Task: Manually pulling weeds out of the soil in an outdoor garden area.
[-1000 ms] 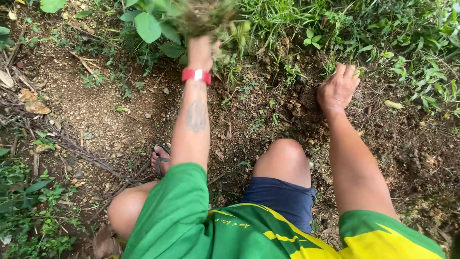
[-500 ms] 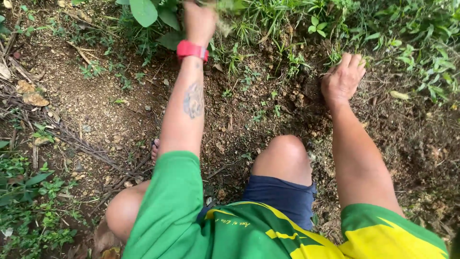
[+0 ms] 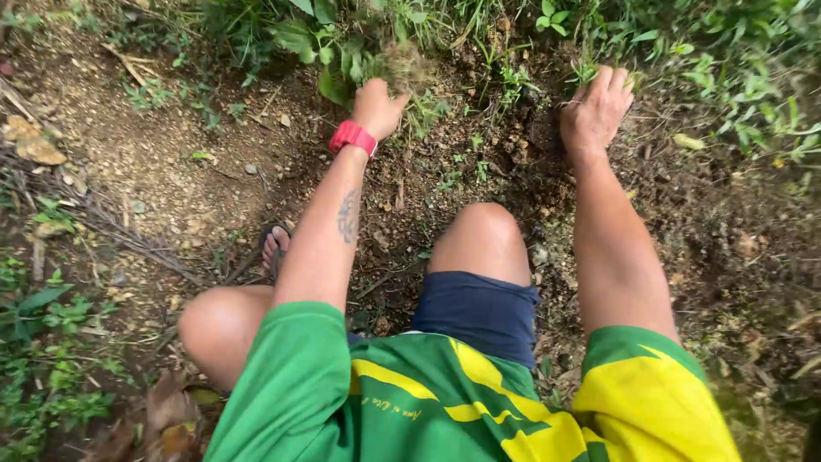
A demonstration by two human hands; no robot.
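Note:
I crouch over bare soil at the edge of green weeds. My left hand, with a red wristband, is closed around a blurred clump of pulled weeds just above the ground. My right hand reaches forward on the dark loose soil, and its fingers curl over a small tuft of grass at the weed line. My bare knees and a foot in a sandal lie between my arms.
Dense weeds and grass run along the top and right. Dry leaves and sticks lie on the left, with low plants at the lower left. Pebbly bare ground spreads left of my left arm.
My left hand has come down from its raised position with the weed clump, closer to the ground. My right hand has shifted a little forward onto the grass tuft. The view has tilted.

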